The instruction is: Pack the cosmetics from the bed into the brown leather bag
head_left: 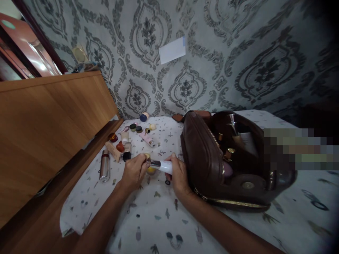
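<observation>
Between my hands is a white cosmetic tube [166, 167] with a shiny silver end, lying roughly level. My right hand [180, 175] wraps its white body. At the silver end, the fingers of my left hand [136, 170] are closed on it. A yellow item [151, 170] shows partly behind the tube, its kind unclear. Just right of my right hand stands a brown leather bag [198, 151], unzipped, with gold-capped bottles [229, 154] and other items inside. Near my left hand lie a dark-capped bottle [127, 151], a beige tube [113, 151] and a silver cylinder [105, 165].
A patterned white sheet [159, 218] covers the surface. Several jars, including a blue-lidded jar [144, 116], and a pink tube [147, 138] lie farther back. A wooden panel [53, 123] rises at left. The patterned wall [185, 84] stands behind, and a blurred patch covers the right.
</observation>
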Available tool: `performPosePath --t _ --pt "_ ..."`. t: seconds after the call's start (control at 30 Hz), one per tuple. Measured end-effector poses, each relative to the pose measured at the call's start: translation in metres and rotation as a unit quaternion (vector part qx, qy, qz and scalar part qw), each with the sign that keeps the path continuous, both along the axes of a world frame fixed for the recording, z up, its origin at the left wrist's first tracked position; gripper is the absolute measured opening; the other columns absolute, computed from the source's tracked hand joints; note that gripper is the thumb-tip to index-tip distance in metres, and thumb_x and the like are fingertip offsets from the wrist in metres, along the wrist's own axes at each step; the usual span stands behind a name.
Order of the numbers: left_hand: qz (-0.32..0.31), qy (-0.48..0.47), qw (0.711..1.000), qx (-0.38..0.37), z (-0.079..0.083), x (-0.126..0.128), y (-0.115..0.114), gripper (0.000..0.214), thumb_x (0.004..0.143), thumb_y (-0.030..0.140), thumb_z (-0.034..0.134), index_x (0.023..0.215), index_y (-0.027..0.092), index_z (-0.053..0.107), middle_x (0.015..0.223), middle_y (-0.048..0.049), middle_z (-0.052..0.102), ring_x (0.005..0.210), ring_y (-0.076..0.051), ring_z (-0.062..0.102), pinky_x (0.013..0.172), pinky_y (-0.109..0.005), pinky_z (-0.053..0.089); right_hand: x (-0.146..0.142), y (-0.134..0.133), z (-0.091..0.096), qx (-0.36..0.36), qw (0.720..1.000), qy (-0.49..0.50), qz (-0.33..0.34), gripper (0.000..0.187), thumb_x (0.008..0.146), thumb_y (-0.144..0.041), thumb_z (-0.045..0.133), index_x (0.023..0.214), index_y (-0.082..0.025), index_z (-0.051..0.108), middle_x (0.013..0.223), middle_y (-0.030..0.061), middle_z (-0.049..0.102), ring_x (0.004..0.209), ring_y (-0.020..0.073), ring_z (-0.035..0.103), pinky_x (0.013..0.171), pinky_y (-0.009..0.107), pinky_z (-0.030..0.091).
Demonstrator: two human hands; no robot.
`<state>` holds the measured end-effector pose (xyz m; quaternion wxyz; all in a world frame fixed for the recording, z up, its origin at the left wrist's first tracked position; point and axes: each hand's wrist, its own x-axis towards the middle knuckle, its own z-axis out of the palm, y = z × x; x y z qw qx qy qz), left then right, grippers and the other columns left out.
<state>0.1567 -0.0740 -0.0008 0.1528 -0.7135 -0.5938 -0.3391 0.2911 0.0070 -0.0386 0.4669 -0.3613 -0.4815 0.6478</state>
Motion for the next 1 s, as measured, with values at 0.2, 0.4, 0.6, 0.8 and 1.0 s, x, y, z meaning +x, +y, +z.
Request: performPosePath --t 0.2,0.4,0.6,0.8,1.0 --pt "0.007 -0.077 0.997 -0.021 -0.005 -0.002 0.001 0.025 0.096 0.029 0.041 0.072 0.021 0.046 0.058 0.0041 0.047 0.052 -0.011 0.045 0.053 -0.024 0.033 0.0 0.001 0.0 -0.001 1.0 -0.004 0.004 0.051 0.081 -0.065 0.042 0.063 -0.019 0.055 0.034 -0.006 0.039 0.029 0.0098 0.035 0.031 0.021 0.023" --pt "0.004 -0.142 0.989 -0.043 -0.005 0.0 0.001 0.028 0.095 0.034 0.039 0.072 0.02 0.044 0.057 0.0054 0.043 0.051 -0.011 0.042 0.052 -0.023 0.031 0.0 0.002 -0.001 0.002 1.0 0.001 0.001 0.049 0.083 -0.061 0.04 0.063 -0.019 0.054 0.034 -0.006 0.039 0.029 0.0099 0.034 0.032 0.021 0.022" --pt "-0.016 -0.105 0.991 -0.079 0.004 -0.001 -0.001 0.018 0.098 0.028 0.038 0.085 0.019 0.049 0.066 0.0039 0.05 0.057 -0.011 0.048 0.058 -0.023 0.036 -0.002 0.003 -0.003 0.001 1.0 0.005 -0.002 0.048 0.082 -0.061 0.04 0.062 -0.02 0.053 0.034 -0.0065 0.038 0.029 0.0095 0.034 0.031 0.021 0.02" --pt "0.001 -0.069 0.993 -0.091 0.002 -0.01 -0.002 0.015 0.096 0.029 0.042 0.097 0.019 0.053 0.074 -0.0007 0.058 0.064 -0.015 0.054 0.063 -0.027 0.04 -0.002 0.004 -0.004 0.001 1.0 0.003 0.003 0.049 0.081 -0.063 0.041 0.064 -0.02 0.054 0.035 -0.0065 0.039 0.029 0.0093 0.034 0.03 0.02 0.02" --pt "-0.025 -0.113 0.985 -0.129 0.0 -0.006 -0.003 0.033 0.093 0.037 0.05 0.12 0.018 0.049 0.084 -0.0012 0.06 0.062 -0.014 0.051 0.057 -0.025 0.04 -0.001 0.003 -0.003 0.003 1.0 0.0 0.002 0.052 0.081 -0.065 0.042 0.064 -0.019 0.056 0.035 -0.0057 0.04 0.029 0.0101 0.036 0.031 0.021 0.023"
